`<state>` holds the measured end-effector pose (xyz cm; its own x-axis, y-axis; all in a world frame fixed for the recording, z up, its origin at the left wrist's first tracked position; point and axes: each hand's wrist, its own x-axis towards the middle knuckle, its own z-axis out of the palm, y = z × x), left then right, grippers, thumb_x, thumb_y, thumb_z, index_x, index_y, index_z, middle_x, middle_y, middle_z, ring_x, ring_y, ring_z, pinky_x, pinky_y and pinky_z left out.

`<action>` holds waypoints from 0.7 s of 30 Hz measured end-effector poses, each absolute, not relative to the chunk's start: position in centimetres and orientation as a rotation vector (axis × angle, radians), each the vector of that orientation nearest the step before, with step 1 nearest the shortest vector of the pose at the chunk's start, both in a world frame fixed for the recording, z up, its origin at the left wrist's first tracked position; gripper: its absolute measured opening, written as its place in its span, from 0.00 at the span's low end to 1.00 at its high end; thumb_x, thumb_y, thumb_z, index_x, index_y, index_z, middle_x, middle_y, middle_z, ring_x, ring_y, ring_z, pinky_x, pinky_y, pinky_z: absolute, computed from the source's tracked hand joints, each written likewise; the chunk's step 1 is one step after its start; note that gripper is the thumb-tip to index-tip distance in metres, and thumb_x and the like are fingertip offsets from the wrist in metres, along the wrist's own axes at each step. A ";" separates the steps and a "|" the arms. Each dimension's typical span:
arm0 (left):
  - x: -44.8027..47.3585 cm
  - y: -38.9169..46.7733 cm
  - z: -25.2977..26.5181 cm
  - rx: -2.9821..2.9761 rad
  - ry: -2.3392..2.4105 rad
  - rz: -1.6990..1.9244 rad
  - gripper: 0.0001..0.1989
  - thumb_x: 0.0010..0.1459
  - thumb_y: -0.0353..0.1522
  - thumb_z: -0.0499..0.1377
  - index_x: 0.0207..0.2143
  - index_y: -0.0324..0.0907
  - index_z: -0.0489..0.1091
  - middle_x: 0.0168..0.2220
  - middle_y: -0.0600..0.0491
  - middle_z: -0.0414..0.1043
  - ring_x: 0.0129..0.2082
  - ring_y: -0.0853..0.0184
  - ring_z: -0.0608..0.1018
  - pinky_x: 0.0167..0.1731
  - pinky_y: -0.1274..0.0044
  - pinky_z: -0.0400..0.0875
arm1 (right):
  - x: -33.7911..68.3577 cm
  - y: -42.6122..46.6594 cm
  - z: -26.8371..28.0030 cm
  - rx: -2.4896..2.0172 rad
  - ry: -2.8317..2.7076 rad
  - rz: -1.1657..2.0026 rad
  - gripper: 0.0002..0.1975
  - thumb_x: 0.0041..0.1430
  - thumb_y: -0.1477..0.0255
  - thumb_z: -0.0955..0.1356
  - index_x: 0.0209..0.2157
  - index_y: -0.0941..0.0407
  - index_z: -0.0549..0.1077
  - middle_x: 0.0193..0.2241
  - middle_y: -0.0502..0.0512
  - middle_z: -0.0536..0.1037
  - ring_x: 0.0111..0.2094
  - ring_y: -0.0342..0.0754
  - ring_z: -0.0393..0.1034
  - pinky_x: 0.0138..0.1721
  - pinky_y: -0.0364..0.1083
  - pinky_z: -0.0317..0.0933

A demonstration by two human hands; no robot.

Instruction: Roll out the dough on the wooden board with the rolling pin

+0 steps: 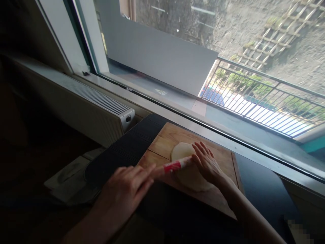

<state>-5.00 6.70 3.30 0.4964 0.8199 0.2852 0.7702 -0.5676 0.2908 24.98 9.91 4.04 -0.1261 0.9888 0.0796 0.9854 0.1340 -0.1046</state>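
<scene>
A wooden rolling pin (158,172) with a red and white label lies slantwise across a flat round of pale dough (182,151). The dough rests on a wooden board (162,137), partly covered by the pin and my right hand. My left hand (124,186) is closed at the pin's near left end, its fingers over the wood and slightly blurred. At the other end, my right hand (207,162) lies over the pin with fingers stretched out flat above the dough; its palm hides that end of the pin.
The board sits on a dark table (261,179) with rounded corners, pushed against a window sill (177,118). A white radiator (101,105) stands to the left under the window. Pale, flat items (68,176) lie low in shadow beside the table. Outside is a railing (254,98).
</scene>
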 end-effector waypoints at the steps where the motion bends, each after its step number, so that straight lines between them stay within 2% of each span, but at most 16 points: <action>1: -5.1 8.3 3.6 2.595 1.488 0.598 0.18 0.61 0.37 0.49 0.52 0.49 0.65 0.36 0.53 0.73 0.36 0.64 0.74 0.39 0.71 0.65 | 24.1 11.6 4.2 -1.999 -2.234 0.009 0.25 0.66 0.60 0.49 0.58 0.54 0.58 0.62 0.53 0.52 0.64 0.50 0.35 0.61 0.55 0.37; 3: -4.7 11.2 3.9 2.551 1.693 0.629 0.17 0.62 0.37 0.47 0.49 0.46 0.69 0.35 0.51 0.74 0.37 0.62 0.74 0.40 0.69 0.63 | 22.5 14.0 4.7 -2.012 -2.208 -0.029 0.24 0.66 0.62 0.49 0.51 0.54 0.66 0.60 0.53 0.58 0.63 0.51 0.40 0.60 0.56 0.40; 5: -3.9 12.9 3.8 2.515 1.818 0.669 0.18 0.62 0.37 0.45 0.47 0.45 0.70 0.36 0.50 0.73 0.37 0.61 0.73 0.39 0.68 0.63 | 21.4 14.0 5.0 -1.982 -2.227 -0.036 0.23 0.67 0.65 0.49 0.46 0.53 0.70 0.55 0.53 0.66 0.61 0.49 0.50 0.58 0.53 0.46; 7: -2.9 13.3 3.4 2.517 1.861 0.719 0.18 0.63 0.37 0.44 0.46 0.44 0.70 0.36 0.49 0.73 0.38 0.61 0.72 0.41 0.67 0.61 | 20.8 11.2 4.8 -1.914 -2.236 -0.080 0.21 0.67 0.66 0.50 0.49 0.54 0.68 0.53 0.55 0.68 0.58 0.48 0.55 0.56 0.51 0.50; 11: -1.3 12.6 2.9 2.610 1.768 0.839 0.17 0.62 0.37 0.45 0.47 0.45 0.68 0.43 0.48 0.71 0.47 0.58 0.68 0.50 0.62 0.55 | 20.3 2.8 3.2 -1.760 -2.248 -0.267 0.25 0.64 0.70 0.55 0.61 0.59 0.51 0.61 0.60 0.56 0.61 0.53 0.48 0.58 0.54 0.49; 13: -0.4 12.7 3.0 2.630 1.720 0.872 0.17 0.62 0.37 0.45 0.43 0.44 0.70 0.44 0.47 0.70 0.48 0.57 0.66 0.52 0.59 0.52 | 20.2 0.6 2.6 -1.729 -2.255 -0.292 0.27 0.63 0.74 0.56 0.63 0.58 0.47 0.61 0.59 0.56 0.60 0.54 0.50 0.56 0.55 0.52; 17: 3.7 14.6 3.3 2.594 1.682 0.882 0.22 0.63 0.39 0.42 0.30 0.40 0.72 0.35 0.45 0.71 0.42 0.58 0.69 0.53 0.56 0.48 | 22.3 0.1 1.9 -1.814 -2.131 -0.247 0.25 0.63 0.72 0.57 0.61 0.56 0.52 0.52 0.59 0.68 0.49 0.53 0.64 0.47 0.53 0.63; 19: 7.3 15.2 3.7 2.609 1.558 0.853 0.22 0.63 0.39 0.41 0.31 0.39 0.71 0.36 0.45 0.71 0.42 0.59 0.69 0.54 0.57 0.46 | 24.7 -0.7 1.2 -1.846 -2.052 -0.282 0.23 0.63 0.70 0.58 0.59 0.54 0.55 0.49 0.59 0.70 0.45 0.53 0.66 0.44 0.53 0.65; 21: 11.5 15.3 4.3 2.663 1.368 0.745 0.21 0.62 0.39 0.41 0.37 0.39 0.71 0.41 0.44 0.70 0.45 0.59 0.67 0.56 0.58 0.43 | 27.3 -2.5 0.4 -1.890 -1.962 -0.347 0.23 0.63 0.67 0.58 0.59 0.53 0.56 0.48 0.59 0.69 0.44 0.54 0.66 0.42 0.53 0.66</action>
<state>11.48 15.32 4.26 0.4906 0.7784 0.3917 0.7512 -0.6056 0.2625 27.31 -2.53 0.36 -0.0119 0.8967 0.4424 0.9941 0.0584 -0.0918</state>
